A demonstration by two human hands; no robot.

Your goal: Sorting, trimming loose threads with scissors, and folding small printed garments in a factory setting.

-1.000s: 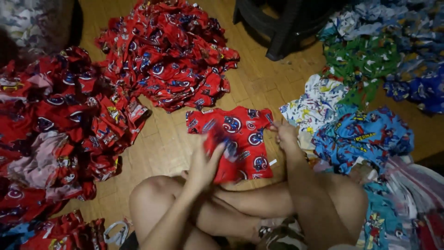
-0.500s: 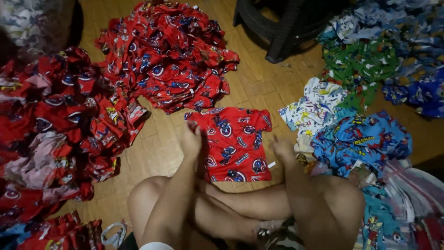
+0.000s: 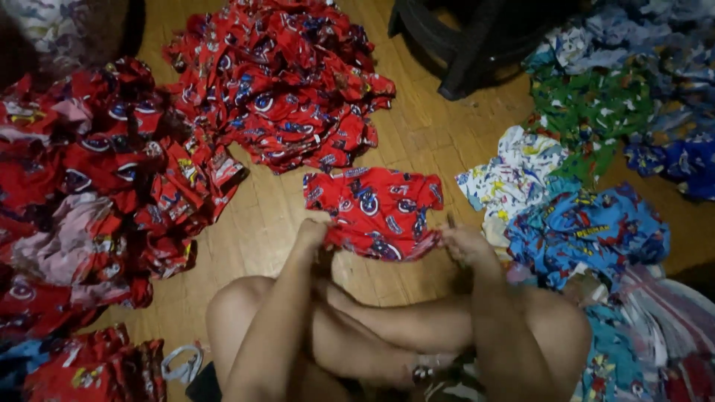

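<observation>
A small red printed shirt [image 3: 372, 208] lies spread on the wooden floor [image 3: 275, 216] in front of my crossed legs. My left hand [image 3: 311, 234] grips its lower left corner. My right hand [image 3: 463, 242] grips the lower right corner. The bottom hem is lifted and folding up between both hands, while the collar end still lies flat on the floor.
Heaps of red printed garments lie at the left [image 3: 97, 193] and top centre [image 3: 279, 82]. Blue [image 3: 585, 231], white [image 3: 518, 175] and green [image 3: 588, 112] printed garments pile up on the right. A dark chair base [image 3: 462, 45] stands at the top.
The shirt was crumpled under my left hand, then got spread flat. Both hands have now moved down to its bottom corners and are lifting the hem.
</observation>
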